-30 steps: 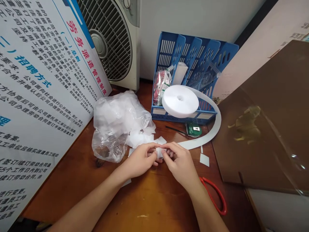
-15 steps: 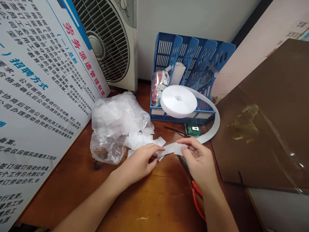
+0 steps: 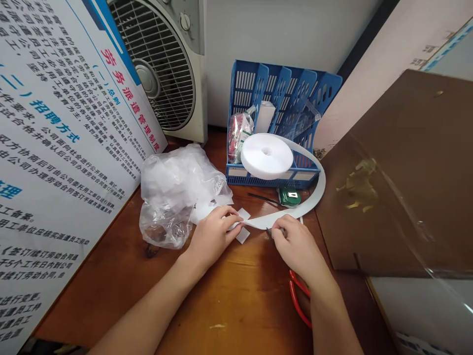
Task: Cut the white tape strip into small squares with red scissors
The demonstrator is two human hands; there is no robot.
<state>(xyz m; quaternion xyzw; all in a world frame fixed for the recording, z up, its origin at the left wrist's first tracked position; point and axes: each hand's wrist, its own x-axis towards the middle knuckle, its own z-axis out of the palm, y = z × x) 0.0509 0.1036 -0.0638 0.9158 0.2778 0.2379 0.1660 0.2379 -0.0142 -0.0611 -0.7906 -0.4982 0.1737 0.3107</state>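
A white roll of tape [image 3: 266, 154] rests at the front of the blue file rack, and its free strip [image 3: 312, 203] curves round to the right and back toward my hands. Its end is pinched between the thumb and fingers of my left hand [image 3: 216, 231]. My right hand [image 3: 297, 244] is closed around the blade part of a pair of scissors; their red handles [image 3: 297, 298] show below, by the wrist, and a dark tip pokes out beside the strip. Small cut white pieces [image 3: 243, 235] lie by my left fingers, partly hidden by that hand.
A clear plastic bag [image 3: 177, 192] full of white pieces sits at left. Behind stand the blue file rack [image 3: 236, 178] and a fan [image 3: 201, 98]. A green tape measure [image 3: 289, 196] lies before the rack. A printed board [image 3: 74, 197] leans left, a brown panel [image 3: 399, 217] stands right.
My left hand has shifted slightly left and now grips the strip's end. My right hand has let go of the white piece and closed on the scissors. The view has moved a little.
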